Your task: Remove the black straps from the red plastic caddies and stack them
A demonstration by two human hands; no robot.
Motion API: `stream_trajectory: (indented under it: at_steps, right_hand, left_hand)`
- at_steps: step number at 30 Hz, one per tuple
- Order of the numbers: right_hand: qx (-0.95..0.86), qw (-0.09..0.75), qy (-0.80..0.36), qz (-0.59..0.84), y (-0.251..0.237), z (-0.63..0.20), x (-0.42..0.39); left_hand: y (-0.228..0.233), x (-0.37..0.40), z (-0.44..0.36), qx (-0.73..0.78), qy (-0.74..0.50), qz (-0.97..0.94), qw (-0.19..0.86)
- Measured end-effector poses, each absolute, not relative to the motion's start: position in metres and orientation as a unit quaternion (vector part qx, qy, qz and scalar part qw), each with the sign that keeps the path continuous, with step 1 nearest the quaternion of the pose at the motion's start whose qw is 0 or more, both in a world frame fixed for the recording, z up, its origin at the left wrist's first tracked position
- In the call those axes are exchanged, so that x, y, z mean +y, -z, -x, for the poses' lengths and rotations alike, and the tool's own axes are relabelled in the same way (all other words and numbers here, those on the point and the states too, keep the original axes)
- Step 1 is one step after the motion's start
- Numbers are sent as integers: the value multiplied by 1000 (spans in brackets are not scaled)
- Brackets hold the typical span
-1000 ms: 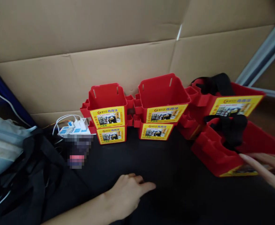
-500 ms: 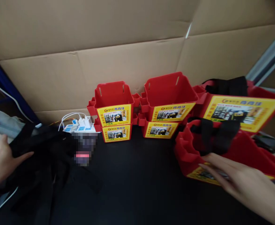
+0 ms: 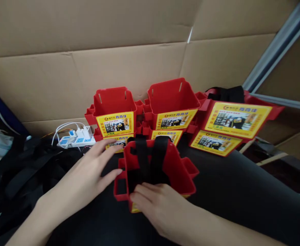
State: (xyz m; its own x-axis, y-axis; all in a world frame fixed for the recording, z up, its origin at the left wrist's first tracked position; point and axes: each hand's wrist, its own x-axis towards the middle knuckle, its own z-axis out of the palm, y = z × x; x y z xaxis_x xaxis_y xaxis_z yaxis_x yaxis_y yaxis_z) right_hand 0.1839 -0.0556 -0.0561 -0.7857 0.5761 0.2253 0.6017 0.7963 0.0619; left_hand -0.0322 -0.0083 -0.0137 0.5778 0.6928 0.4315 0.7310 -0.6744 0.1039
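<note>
In front of me on the black surface [image 3: 93, 218] is a red plastic tool box [image 3: 174, 167], with side pockets and a yellow label partly covered at its front. Wide black straps [image 3: 158, 157] hang over its back wall and down inside. My right hand [image 3: 160, 205] is closed over the front rim, its fingertips hidden inside the box. At the left side, my left hand [image 3: 93, 171] has its fingers apart, the thumb by the side pocket; whether it touches the box I cannot tell.
Along the cardboard wall [image 3: 129, 71] stand stacks of red boxes: a left stack [image 3: 114, 100], a middle stack [image 3: 174, 97] and a right stack [image 3: 203, 107] with black straps on top. A white power strip [image 3: 79, 138] with plugs lies left. Black webbing [image 3: 32, 164] is heaped at far left.
The strapped box has come from the right to the middle, with my right hand on its front rim. My left hand has left the black webbing and moved right to the box.
</note>
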Motion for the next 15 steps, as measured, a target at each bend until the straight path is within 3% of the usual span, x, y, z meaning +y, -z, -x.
stream_trajectory:
  at_steps: [5, 9, 15]
  right_hand:
    - [-953, 65, 7, 296, 28, -174, -39]
    - [-930, -21, -42, 365, 9, -190, -15]
    - [-917, -67, -104, 379, 24, -197, 12]
  left_hand:
    - [-2, 5, -3, -352, 142, 925, -38]
    - [1, 22, -6, -376, 153, 912, -55]
    - [4, 33, -8, -379, 127, 914, -72]
